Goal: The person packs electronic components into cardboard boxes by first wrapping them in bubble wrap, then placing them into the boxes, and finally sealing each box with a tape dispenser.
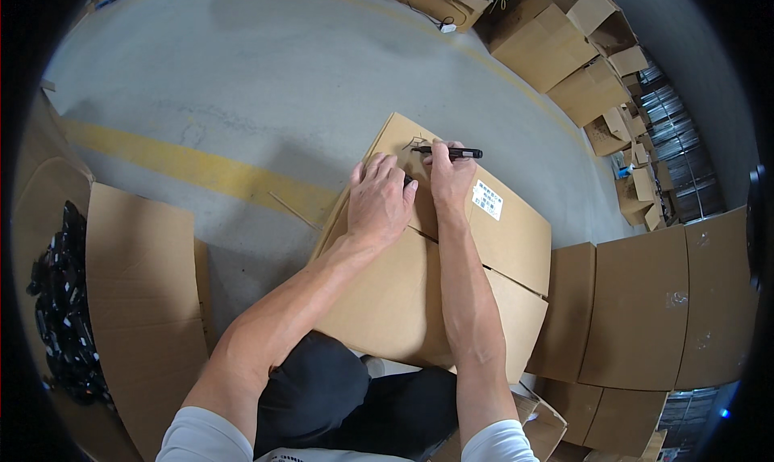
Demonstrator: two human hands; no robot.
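Note:
A closed brown cardboard box (379,301) stands in front of me, its top flaps meeting at a seam. In my right hand (451,172) is a black marker (463,152), its tip at dark handwritten strokes near the box's far corner. My left hand (379,200) lies on the box top just left of it, fingers bent. Between its thumb and forefinger shows a small black piece that looks like the marker's cap (409,180). A white printed label (487,201) sits on the flap to the right of my right hand.
At the left, an open carton (141,276) holds many small black items (68,317). Stacked cardboard boxes (637,309) stand close on my right. More cartons (548,47) line the far right wall. A yellow stripe (193,168) crosses the grey floor.

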